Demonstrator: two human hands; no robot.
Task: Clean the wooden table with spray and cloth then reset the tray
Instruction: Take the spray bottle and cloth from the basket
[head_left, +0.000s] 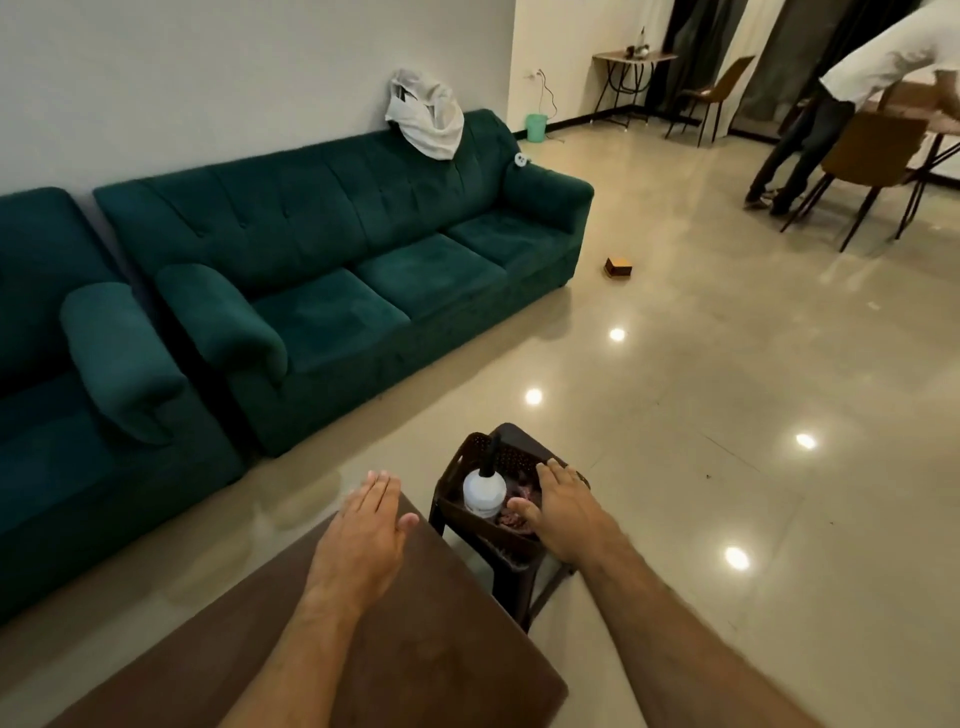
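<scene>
A person's two bare forearms reach forward over a dark wooden desk (415, 649). The left hand (363, 535) hovers flat above the desk's far corner, fingers straight and together, holding nothing. The right hand (558, 512) rests with fingers spread and relaxed over a dark perforated tray (467, 452), which sits on a small stool (524, 592) just beside the desk. In the tray, a white spray bottle (484, 491) stands upright just left of the right hand, and a pinkish cloth (514, 512) lies under the thumb. A green sofa (353, 270) lines the wall.
</scene>
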